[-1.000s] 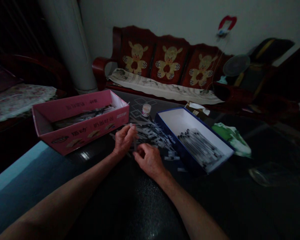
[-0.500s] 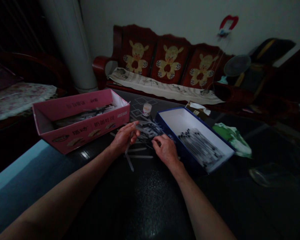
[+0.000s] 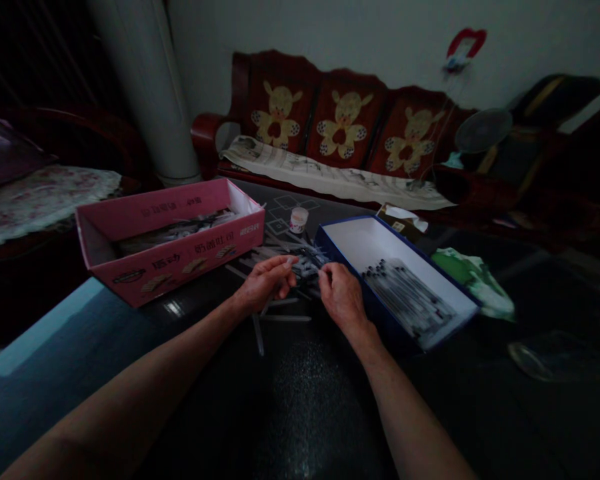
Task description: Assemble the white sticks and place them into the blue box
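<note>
My left hand pinches a pale strip, my right hand curls, gripping what I cannot tell, at the loose pile towards the bench's far edge, between pink box and blue box.

Bare hands: two, left hand and right hand. Open boxes: two; one pink box, left of the left hand; one blue box, just right of the right hand. Pale strips lying apart, nearer the wearer than the left hand: at least three. Heaped pieces between and beyond both hands: many, uncountable. Slim dark-tipped sticks, right of the right hand: dozens, overlapping. Small tub, beyond both hands: one. Green-and-white packet, far right of both: one.
</note>
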A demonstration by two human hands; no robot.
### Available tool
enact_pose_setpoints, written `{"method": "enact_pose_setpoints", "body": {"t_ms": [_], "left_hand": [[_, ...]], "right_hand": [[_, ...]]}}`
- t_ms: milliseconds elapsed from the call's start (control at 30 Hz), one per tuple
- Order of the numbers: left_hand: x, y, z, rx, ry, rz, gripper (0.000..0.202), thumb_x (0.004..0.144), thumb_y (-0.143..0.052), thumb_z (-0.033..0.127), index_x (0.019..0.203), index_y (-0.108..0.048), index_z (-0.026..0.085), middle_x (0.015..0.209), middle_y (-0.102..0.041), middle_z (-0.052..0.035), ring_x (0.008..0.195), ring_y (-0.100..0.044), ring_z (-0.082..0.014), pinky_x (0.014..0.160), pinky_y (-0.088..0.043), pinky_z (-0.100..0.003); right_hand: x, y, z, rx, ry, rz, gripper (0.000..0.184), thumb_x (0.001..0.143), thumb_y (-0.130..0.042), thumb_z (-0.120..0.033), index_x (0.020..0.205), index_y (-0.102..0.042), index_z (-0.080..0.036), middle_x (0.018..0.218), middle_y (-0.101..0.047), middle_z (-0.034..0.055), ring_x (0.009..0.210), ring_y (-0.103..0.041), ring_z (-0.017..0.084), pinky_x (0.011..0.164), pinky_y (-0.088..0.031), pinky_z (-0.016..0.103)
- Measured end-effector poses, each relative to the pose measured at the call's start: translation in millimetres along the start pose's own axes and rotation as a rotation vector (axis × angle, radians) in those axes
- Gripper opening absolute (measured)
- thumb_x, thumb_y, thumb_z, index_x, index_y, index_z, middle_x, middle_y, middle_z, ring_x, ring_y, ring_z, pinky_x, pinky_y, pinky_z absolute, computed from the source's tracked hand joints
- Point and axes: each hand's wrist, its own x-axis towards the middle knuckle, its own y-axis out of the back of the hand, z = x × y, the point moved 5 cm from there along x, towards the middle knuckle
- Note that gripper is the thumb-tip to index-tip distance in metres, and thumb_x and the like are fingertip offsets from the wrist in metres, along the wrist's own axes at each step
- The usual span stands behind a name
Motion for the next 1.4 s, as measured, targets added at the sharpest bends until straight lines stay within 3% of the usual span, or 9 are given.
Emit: {"method": "enact_pose_setpoints", "body": {"t_ms": [167, 333, 733, 967, 1033, 1100, 1167, 1300, 1400], "left_hand": [[0.3, -1.5, 7.0, -0.015, 0.01, -0.045, 0.043, 0.079, -0.066, 0.037, 0.113, -0.058, 0.012, 0.067, -0.062, -0.0002, 0.04, -0.049, -0.0061, 0.035, -0.03, -0.017], [-3.5, -7.7, 15.5, 0.081, -0.005, -0.073, 0.043, 0.079, -0.067, 0.037, 0.114, -0.061, 0.013, 0.065, -0.062, 0.0006, 0.04, -0.048, -0.0051, 0.036, -0.031, -0.017], [-10.7, -17.6, 10.2, 0.211, 0.057, -0.222, 0.034, 0.081, -0.064, 0.037, 0.11, -0.066, 0.019, 0.063, -0.061, 0.0003, 0.039, -0.047, -0.0062, 0.037, -0.032, -0.018], [-16.7, -24.2, 5.2, 0.265, 0.145, -0.372, 0.041, 0.081, -0.064, 0.035, 0.119, -0.062, 0.02, 0.064, -0.064, 0.0004, 0.038, -0.048, -0.0066, 0.036, -0.032, -0.017], [-12.9, -19.3, 8.0, 0.206, 0.119, -0.307, 0.039, 0.081, -0.064, 0.035, 0.116, -0.062, 0.02, 0.064, -0.063, 0.0006, 0.039, -0.048, -0.0061, 0.037, -0.033, -0.017], [-6.2, -7.1, 16.2, 0.102, 0.046, -0.157, 0.037, 0.081, -0.065, 0.035, 0.114, -0.062, 0.019, 0.065, -0.062, 0.0013, 0.04, -0.047, -0.0052, 0.037, -0.033, -0.016], [-0.2, 8.0, 27.8, 0.004, -0.049, -0.006, 0.037, 0.08, -0.066, 0.036, 0.112, -0.059, 0.018, 0.063, -0.06, 0.0035, 0.037, -0.044, -0.0041, 0.034, -0.028, -0.015], [6.2, 31.3, 45.4, -0.023, -0.126, 0.189, 0.03, 0.081, -0.063, 0.042, 0.096, -0.055, 0.017, 0.055, -0.053, 0.0067, 0.032, -0.036, -0.0035, 0.031, -0.023, -0.014], [7.6, 37.6, 49.0, 0.019, -0.127, 0.223, 0.031, 0.082, -0.061, 0.047, 0.089, -0.052, 0.018, 0.054, -0.052, 0.007, 0.03, -0.035, -0.0037, 0.03, -0.024, -0.015]], "right_hand": [[6.6, 36.8, 0.4, 0.187, 0.122, 0.186, 0.02, 0.087, -0.044, -0.015, 0.099, -0.06, -0.016, 0.094, -0.064, 0.009, 0.089, -0.06, 0.021, 0.081, -0.045, 0.031], [6.5, 60.8, -3.0, 0.158, 0.229, 0.216, 0.021, 0.085, -0.045, -0.012, 0.093, -0.062, -0.019, 0.093, -0.062, 0.0071, 0.091, -0.059, 0.021, 0.084, -0.045, 0.034], [4.9, 56.7, 8.9, 0.112, 0.333, 0.097, 0.024, 0.086, -0.046, -0.011, 0.094, -0.066, -0.021, 0.093, -0.063, 0.0064, 0.093, -0.058, 0.021, 0.086, -0.045, 0.036], [-1.2, 53.5, -19.3, 0.132, 0.509, 0.021, 0.027, 0.089, -0.042, -0.01, 0.097, -0.066, -0.021, 0.098, -0.063, 0.0074, 0.103, -0.055, 0.022, 0.092, -0.044, 0.041], [-7.5, 53.4, -36.5, 0.138, 0.54, 0.035, 0.031, 0.088, -0.041, -0.008, 0.104, -0.063, -0.022, 0.111, -0.062, 0.0078, 0.116, -0.05, 0.024, 0.1, -0.039, 0.046], [-17.1, 57.2, -53.6, 0.158, 0.504, 0.137, 0.033, 0.085, -0.042, -0.008, 0.107, -0.062, -0.024, 0.12, -0.058, 0.0077, 0.124, -0.045, 0.026, 0.104, -0.035, 0.05], [-33.5, 54.0, -75.9, 0.246, 0.534, 0.153, 0.026, 0.084, -0.045, -0.012, 0.098, -0.063, -0.025, 0.108, -0.061, 0.0063, 0.114, -0.051, 0.025, 0.099, -0.038, 0.047], [-88.1, 11.3, -135.7, 0.347, 0.897, -0.249, 0.014, 0.082, -0.05, -0.02, 0.089, -0.062, -0.022, 0.091, -0.065, 0.0019, 0.088, -0.055, 0.017, 0.081, -0.044, 0.033], [-122.7, -15.6, -162.3, 0.316, 1.071, -0.336, 0.019, 0.089, -0.047, -0.033, 0.096, -0.062, -0.024, 0.114, -0.064, -0.0005, 0.104, -0.051, 0.019, 0.081, -0.042, 0.035]]}}
